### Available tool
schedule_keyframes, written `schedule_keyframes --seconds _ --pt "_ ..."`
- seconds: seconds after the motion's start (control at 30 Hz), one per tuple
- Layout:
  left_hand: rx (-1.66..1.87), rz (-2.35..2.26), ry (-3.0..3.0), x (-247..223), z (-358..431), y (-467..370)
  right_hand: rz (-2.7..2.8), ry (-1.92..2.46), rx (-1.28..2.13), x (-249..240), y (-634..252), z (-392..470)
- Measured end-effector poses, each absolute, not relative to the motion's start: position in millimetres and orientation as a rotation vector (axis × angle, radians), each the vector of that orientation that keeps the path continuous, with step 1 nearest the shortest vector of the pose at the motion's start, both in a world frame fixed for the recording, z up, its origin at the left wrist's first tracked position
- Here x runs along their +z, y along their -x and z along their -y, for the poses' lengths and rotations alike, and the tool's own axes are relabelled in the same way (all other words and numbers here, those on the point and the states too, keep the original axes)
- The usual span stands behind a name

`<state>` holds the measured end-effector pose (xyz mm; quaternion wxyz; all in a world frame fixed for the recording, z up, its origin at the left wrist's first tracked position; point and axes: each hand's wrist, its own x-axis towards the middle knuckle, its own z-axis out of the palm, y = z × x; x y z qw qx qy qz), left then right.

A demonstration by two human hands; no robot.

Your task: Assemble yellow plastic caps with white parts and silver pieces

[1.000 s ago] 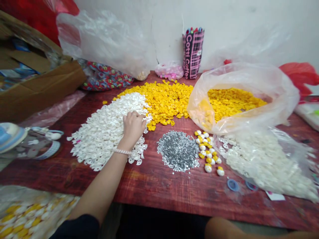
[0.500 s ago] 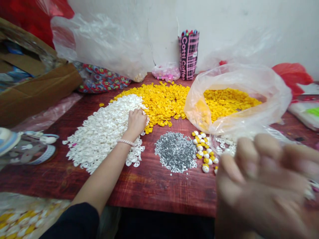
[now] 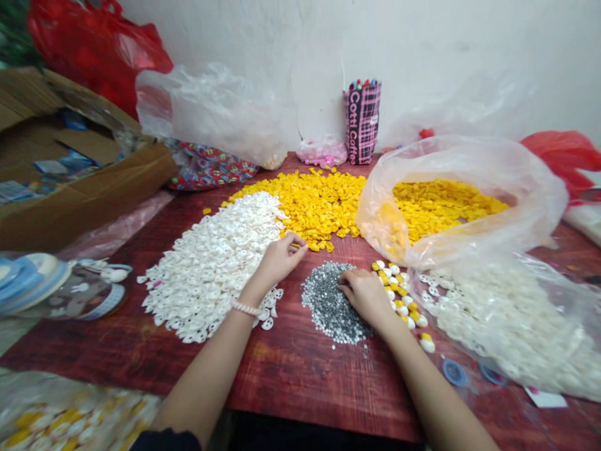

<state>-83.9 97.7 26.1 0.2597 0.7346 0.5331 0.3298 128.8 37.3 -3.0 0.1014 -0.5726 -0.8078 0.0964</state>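
Note:
My left hand (image 3: 280,258) hovers between the white pieces and the yellow pieces, its thumb and fingers pinched together. What sits in that pinch, if anything, is too small to make out. A broad heap of white shell-like pieces with holes (image 3: 201,275) lies left of it, and a spread of yellow plastic pieces (image 3: 323,200) just beyond its fingertips. My right hand (image 3: 369,295) reaches down onto a pile of small silver discs (image 3: 328,307), fingers bent and closed at its edge; anything between the tips is hidden. Beside it stand several joined white-and-yellow pieces (image 3: 401,291).
A clear plastic bag (image 3: 469,150) of yellow pieces and another bag (image 3: 516,319) of white ones lie at right. Left are a cardboard box (image 3: 94,194) and a plastic cup (image 3: 79,294). A plaid Cotti Coffee bag (image 3: 362,125) stands by the wall.
My right hand has come from close before the camera down to the silver discs. My left hand has moved off the white heap, rightward. The view has shifted slightly.

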Motion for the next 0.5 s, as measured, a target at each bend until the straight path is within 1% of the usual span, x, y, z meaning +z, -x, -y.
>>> schedule_keyframes --seconds 0.07,0.13,0.23,0.3,0.37,0.5 --pt "0.955 -1.267 -1.720 12.6 -85.1 68.6 2.373 1.703 0.279 -3.2 -127.9 -36.8" --pt "0.965 -1.199 -1.597 0.4 -75.8 56.7 2.378 1.698 0.250 -3.6 -127.2 -36.2" --pt "0.922 -1.319 -1.732 -7.2 -68.5 52.3 2.370 1.694 0.223 -4.5 -126.8 -34.9" --pt "0.794 -1.515 -2.025 -4.7 -66.0 58.8 2.360 1.694 0.233 -5.4 -127.3 -34.4" --pt "0.582 -1.720 -2.327 1.2 -63.6 69.6 2.354 1.694 0.244 -6.8 -128.2 -34.5" --pt "0.187 -1.940 -2.532 13.7 -59.2 87.4 2.339 1.693 0.236 -9.8 -129.0 -35.3"
